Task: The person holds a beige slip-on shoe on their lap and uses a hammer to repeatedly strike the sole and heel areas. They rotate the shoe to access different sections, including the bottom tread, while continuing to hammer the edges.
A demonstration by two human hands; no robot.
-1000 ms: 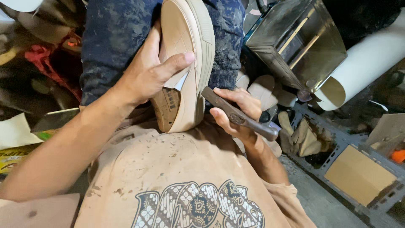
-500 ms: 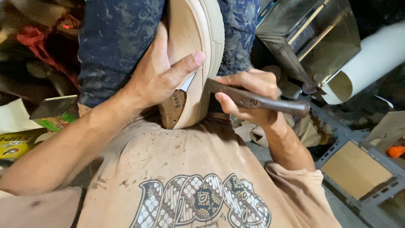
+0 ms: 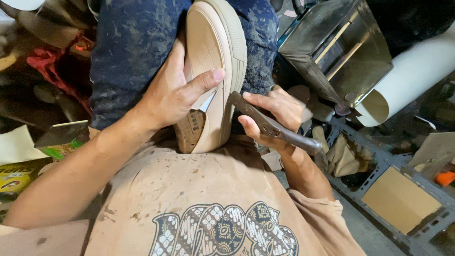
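So the beige shoe point(image 3: 215, 61) sits in the upper middle of the frame, wedged between the knees of a pair of stained dark blue jeans point(image 3: 128, 52). Its long axis runs nearly straight up and down the picture, leaning a bit: toe toward the top edge, heel end down near the middle, against the person's chest. The sole edge faces right and the upper faces left.

The left hand point(image 3: 175, 95) comes in from the lower left and wraps the shoe's side. Its grip is spread, palm flat on the upper, thumb laid across toward the sole edge. A brown block point(image 3: 189, 130) pokes out of the shoe opening just under that hand.

The right hand point(image 3: 275, 114), right of center, is closed around a dark metal tool point(image 3: 272, 125). The tool slants from upper left to lower right, its upper end touching the shoe's sole edge and its other end sticking out past the wrist.

Other stuff around: a metal tin point(image 3: 336, 52) in the upper right, a rolled cream sheet point(image 3: 407, 71) beside it, and a flat piece of cardboard point(image 3: 400, 199) in the lower right. A dusty tan shirt point(image 3: 189, 204) fills the bottom.
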